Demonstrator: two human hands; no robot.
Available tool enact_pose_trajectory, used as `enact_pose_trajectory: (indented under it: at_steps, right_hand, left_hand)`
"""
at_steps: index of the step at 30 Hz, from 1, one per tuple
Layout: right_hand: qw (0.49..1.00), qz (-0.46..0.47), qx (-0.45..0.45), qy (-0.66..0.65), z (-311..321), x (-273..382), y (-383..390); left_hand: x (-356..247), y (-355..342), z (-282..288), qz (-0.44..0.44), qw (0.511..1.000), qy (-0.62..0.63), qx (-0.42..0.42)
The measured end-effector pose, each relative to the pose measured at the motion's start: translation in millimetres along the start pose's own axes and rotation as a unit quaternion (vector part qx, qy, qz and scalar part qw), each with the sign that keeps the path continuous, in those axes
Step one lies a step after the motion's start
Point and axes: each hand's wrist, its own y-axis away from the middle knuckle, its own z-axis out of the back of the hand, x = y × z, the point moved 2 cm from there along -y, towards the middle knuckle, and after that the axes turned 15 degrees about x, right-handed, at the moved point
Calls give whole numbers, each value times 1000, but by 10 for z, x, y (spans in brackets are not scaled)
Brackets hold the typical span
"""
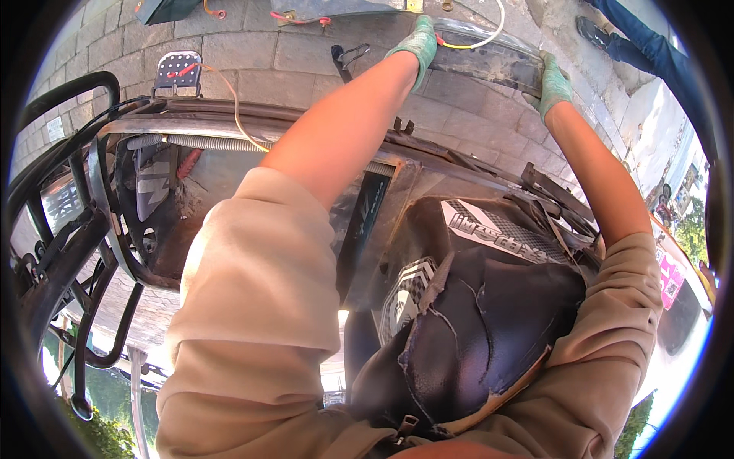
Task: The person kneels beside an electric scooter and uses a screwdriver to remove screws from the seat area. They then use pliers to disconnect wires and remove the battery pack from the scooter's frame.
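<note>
Both my arms reach far forward, and both hands wear pale green gloves. Between them is a long dark block (489, 69) that looks like a battery, scuffed, with a shiny upper edge. My left hand (417, 50) is closed at its left end, beside a yellow-and-white wire (472, 43) with a red tip. My right hand (556, 86) grips the right end, with the fingers partly hidden behind it. The block is beyond the vehicle's side rail, above the paving. Whether it touches the ground I cannot tell.
Below my arms is a vehicle with a torn black seat (489, 329), an open compartment (214, 183) and black tubular bars (84, 214) at left. A studded pedal (177, 70) with a loose wire sticks out. Grey boxes (336, 8) lie beyond; a person's leg (646, 46) is upper right.
</note>
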Motion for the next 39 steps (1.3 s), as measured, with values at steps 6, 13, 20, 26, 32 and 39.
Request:
enact_pose_trajectory:
  at_steps: [6,13,20,26,32,39]
  right_hand:
    - [995,46,-15,84,722,374,690]
    - [995,81,47,45,814,877,1489]
    - [970,165,163,73,309,1560,2407]
    - [929,195,296,108,-640,1773,3306]
    - [869,147,445,158,-1492,1354,4163]
    - [840,121,418,325,-2043,464,4890]
  left_hand:
    - [-135,1289,-548,38,991,109,64]
    - [-920,2625,-343,86,993,76,34]
    - [-1102,3667,58,26,977,195,-78]
    - [-760,4839,362,101,908,330,-239]
    - [-116,5913,548,107,817,482,-297]
    - [675,6840,739,168,757,542,-325]
